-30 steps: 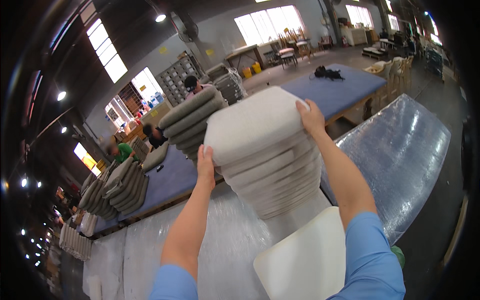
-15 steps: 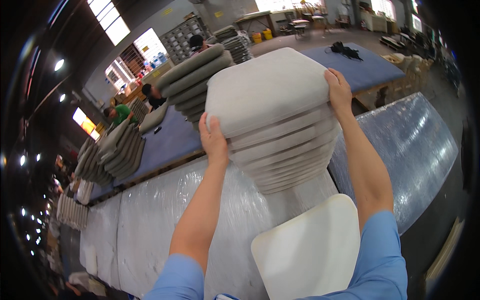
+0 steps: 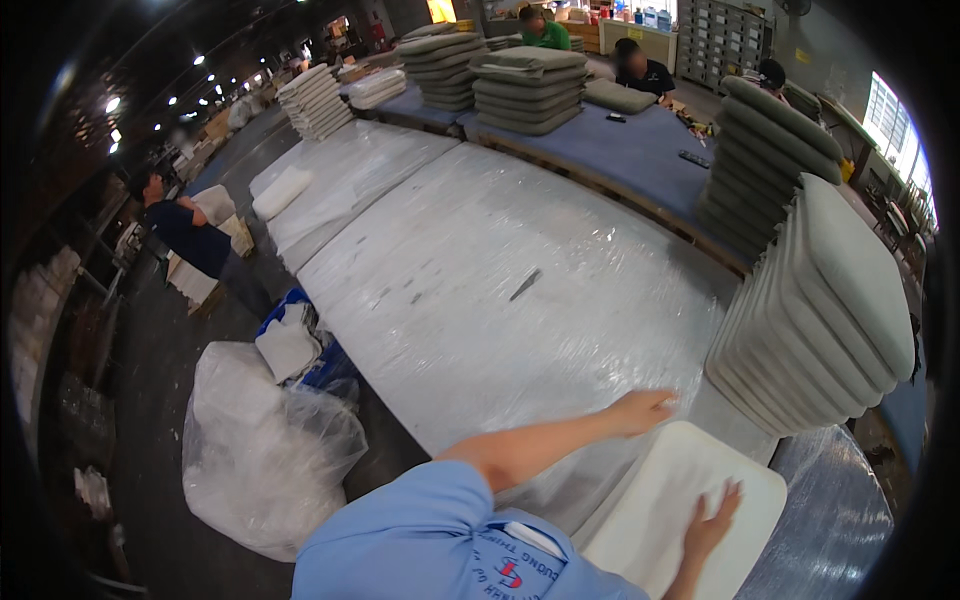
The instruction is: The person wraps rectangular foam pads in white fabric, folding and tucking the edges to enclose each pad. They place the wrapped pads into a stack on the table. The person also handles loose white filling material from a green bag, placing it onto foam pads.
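Note:
My right hand, fingers spread, is over a white rounded seat pad at the table's near edge; whether it touches the pad is hard to tell. Just beyond the pad's far left corner is my left hand, holding nothing, its fingers loosely extended and a little blurred. To the right of both hands rises a tall stack of pale grey seat cushions, leaning slightly. Under the pad and stack is a work table wrapped in clear plastic film.
Dark grey-green cushion stacks stand on a blue-topped table behind, where people sit. A large clear plastic bag and a blue bin are on the floor at left. Farther left stands a person in dark clothes.
My hands have let go of the top cushion on the pale stack and come down toward the white pad. The view has swung left along the table.

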Tool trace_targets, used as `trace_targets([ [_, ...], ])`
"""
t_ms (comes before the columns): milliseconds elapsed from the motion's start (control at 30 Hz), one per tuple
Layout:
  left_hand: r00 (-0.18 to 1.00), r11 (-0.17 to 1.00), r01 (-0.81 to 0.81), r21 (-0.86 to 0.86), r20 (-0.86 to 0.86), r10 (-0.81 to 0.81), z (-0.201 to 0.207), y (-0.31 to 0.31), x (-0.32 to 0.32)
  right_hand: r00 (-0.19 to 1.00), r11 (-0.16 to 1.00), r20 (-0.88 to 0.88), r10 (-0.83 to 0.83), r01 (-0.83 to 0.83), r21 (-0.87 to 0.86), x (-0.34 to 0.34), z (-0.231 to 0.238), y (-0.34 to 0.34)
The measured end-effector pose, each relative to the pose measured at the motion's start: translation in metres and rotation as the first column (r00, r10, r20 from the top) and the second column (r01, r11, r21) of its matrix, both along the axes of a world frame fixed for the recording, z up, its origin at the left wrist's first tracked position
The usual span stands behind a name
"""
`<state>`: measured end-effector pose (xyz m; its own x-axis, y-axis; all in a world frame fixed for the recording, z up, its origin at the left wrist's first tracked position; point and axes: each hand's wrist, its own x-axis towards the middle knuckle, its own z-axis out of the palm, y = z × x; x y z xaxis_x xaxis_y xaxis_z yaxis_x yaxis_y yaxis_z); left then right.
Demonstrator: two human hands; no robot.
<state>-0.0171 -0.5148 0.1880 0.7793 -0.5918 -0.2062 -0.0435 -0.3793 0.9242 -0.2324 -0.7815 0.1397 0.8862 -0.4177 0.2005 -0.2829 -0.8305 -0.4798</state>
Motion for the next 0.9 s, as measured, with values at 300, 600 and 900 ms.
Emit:
trace_targets([
  [300,0.777,0.884,-0.397,0.245,-0.424,0.466,-0.105,0.319,-0.269,0.990,0.999,-0.141,-0.012,0.007,-0.036,-0.038,0.005,0.109],
  [600,0.637,0.823,-0.484,0.297,-0.525,0.564,-0.100,0.393,-0.290,0.964,0.988,-0.262,0.039,-0.077,-0.135,-0.118,-0.007,0.256],
  [900,0.781,0.979,-0.173,0.104,-0.592,0.201,-0.077,0.290,-0.244,0.982,0.980,0.132,-0.137,0.115,0.162,-0.169,0.031,0.129],
])
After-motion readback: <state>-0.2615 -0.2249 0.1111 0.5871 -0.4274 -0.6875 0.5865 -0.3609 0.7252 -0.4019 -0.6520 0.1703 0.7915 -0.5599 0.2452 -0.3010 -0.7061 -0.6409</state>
